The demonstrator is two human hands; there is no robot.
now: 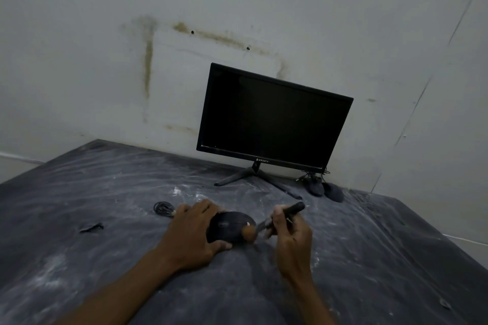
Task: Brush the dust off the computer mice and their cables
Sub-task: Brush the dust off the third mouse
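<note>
On a dark, dust-streaked table (105, 258), the left hand (195, 235) is gripping a black mouse (229, 225), its fingers curling over the far side and the thumb pressing along the near edge, so the mouse is sitting pinned between them near the middle of the table. The right hand (287, 229) is holding a brush (274, 219) by its dark handle, with the fingers wrapping round it and the handle end pointing up and away to the right; the brown bristle tip is touching the right end of the mouse. The mouse's cable (163, 209) is lying in a small coil just left of the left hand, on the table. Two more mice (326, 188) are resting side by side at the back right, beside the foot of a black monitor (272, 119) that is standing with a dark screen against a stained pale wall (132, 60); their cables are bunching in a tangle just behind them, under the monitor's lower right corner. A small dark scrap (91, 227) is lying on the table well to the left of the hands.
</note>
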